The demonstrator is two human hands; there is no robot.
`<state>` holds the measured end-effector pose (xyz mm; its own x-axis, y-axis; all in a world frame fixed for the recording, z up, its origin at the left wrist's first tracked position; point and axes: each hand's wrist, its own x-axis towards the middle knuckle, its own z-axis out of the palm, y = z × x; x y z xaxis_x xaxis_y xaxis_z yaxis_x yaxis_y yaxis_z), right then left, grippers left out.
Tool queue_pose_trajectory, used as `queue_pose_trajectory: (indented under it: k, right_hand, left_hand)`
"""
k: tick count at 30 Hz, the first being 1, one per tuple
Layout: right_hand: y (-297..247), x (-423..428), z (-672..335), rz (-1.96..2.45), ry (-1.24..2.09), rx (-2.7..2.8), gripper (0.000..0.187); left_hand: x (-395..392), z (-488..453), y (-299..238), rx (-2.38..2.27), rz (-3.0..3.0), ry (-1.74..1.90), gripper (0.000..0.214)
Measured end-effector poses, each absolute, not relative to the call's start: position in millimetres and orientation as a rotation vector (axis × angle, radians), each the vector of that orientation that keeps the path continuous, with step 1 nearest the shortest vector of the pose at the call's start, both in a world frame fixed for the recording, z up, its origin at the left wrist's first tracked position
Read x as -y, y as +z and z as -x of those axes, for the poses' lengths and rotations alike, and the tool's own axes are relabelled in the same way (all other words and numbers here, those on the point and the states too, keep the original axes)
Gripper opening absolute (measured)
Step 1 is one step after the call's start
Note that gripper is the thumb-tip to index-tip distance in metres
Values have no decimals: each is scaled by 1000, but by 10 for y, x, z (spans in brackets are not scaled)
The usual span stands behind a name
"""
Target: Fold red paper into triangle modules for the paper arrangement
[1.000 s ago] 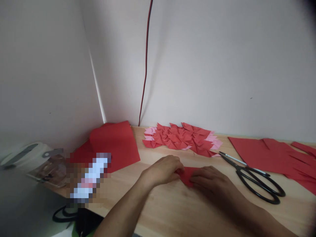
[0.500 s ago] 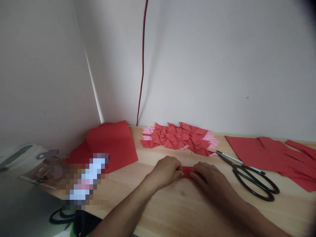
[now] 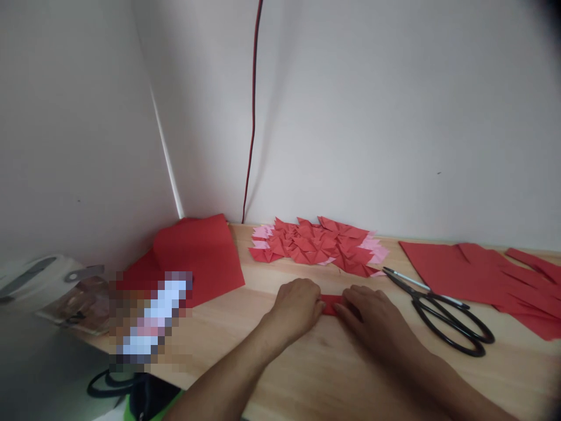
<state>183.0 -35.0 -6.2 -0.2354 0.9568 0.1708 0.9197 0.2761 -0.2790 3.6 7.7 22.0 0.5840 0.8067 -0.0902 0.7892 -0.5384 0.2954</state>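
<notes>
A small strip of red paper (image 3: 330,305) lies on the wooden table between my two hands. My left hand (image 3: 298,303) has its fingers curled closed on the strip's left end. On the right end, my right hand (image 3: 366,310) grips the paper with thumb and bent fingers; its fingertips partly cover it. Only the middle of the strip shows. Beyond my hands sits a pile of folded red and pink paper pieces (image 3: 315,242). Black-handled scissors (image 3: 453,318) rest to the right of my right hand, with a pen (image 3: 407,278) lying alongside them.
Red paper sheets (image 3: 473,275) spread over the right side of the table. More large red sheets (image 3: 204,251) lie at the back left, near a blurred-out device (image 3: 155,321). A thin dark red cable (image 3: 253,117) hangs down the wall. The table's left edge (image 3: 164,377) is visible.
My right thumb has shifted slightly left along the red strip, and my left fingers have moved a little. Both hands still hold the paper; the other things stay put.
</notes>
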Motion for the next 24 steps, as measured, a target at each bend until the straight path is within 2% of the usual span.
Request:
queue_pose_trajectory:
  k: [10, 24]
  right_hand:
    - [-35, 344, -1799, 1790, 133, 2261, 27]
    - [9, 346, -1769, 1872, 127, 2295, 26]
  left_hand:
    - [2, -91, 391, -1349, -2527, -60, 24]
    - [0, -127, 345, -1358, -2571, -110, 26]
